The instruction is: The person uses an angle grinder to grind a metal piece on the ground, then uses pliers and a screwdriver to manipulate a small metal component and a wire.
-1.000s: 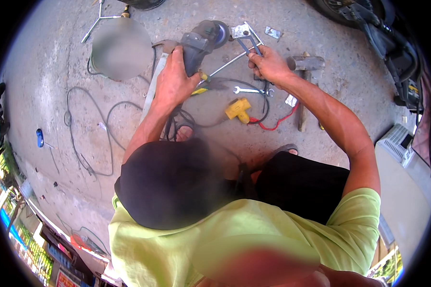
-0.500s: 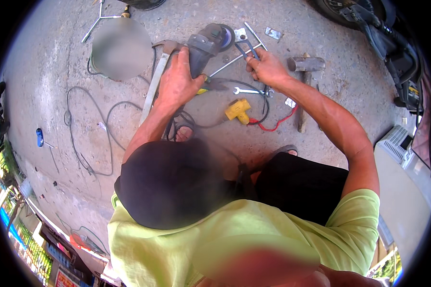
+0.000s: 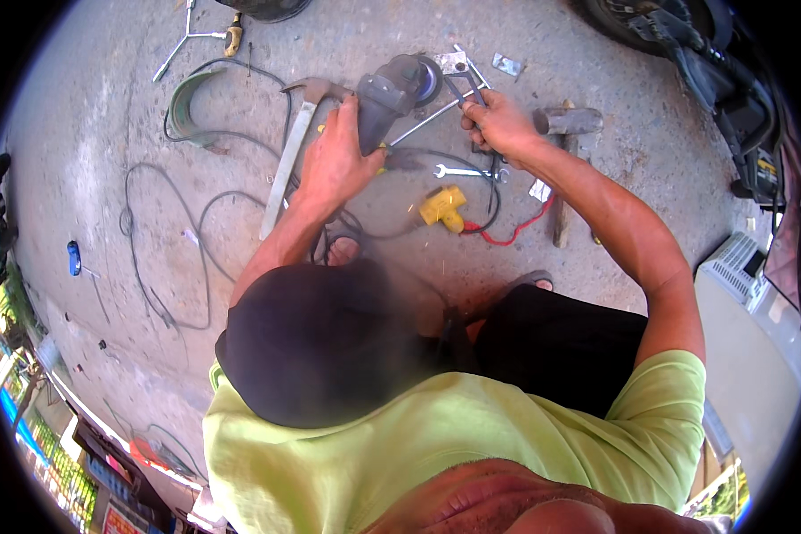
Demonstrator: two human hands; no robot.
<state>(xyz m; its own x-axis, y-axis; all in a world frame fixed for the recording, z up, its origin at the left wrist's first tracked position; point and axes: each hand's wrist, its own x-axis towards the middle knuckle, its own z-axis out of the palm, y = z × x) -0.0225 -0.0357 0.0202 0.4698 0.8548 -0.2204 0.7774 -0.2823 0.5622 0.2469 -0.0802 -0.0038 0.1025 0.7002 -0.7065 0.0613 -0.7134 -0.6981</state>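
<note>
Two bare hands reach out over a grey, rough concrete floor (image 3: 71, 160), each with its fingers closed on something. The left hand (image 3: 334, 165) grips the dark grey, thick-bodied angle grinder (image 3: 383, 102), fingers along one side of the casing and thumb along the other, and the tool's round, pale-faced disc (image 3: 430, 78) lies beyond those fingers, toward the right hand (image 3: 500, 125). Pinched in the right fingers is a dark, narrow, U-shaped metal bracket (image 3: 477, 90), its far end near the disc; whether they touch cannot be told. Just beyond the right fingertips lies a flat silver metal plate with a dark hole (image 3: 453, 62), and farther off and to the right a small silvery rectangular piece (image 3: 507, 64). One long, shiny steel T-shaped bar (image 3: 425, 125) slants between the two sets of fingers. Just left of the left fingers is a claw hammer with a rusty head and pale flat handle (image 3: 287, 169). Right of the right fingers sits a mallet with a dark cylindrical head (image 3: 574, 121). Nearer the body than the right fingers are a silver steel spanner (image 3: 461, 170), then a yellow plastic block-shaped connector (image 3: 443, 206) with a thin red cable (image 3: 512, 240) beside it.
</note>
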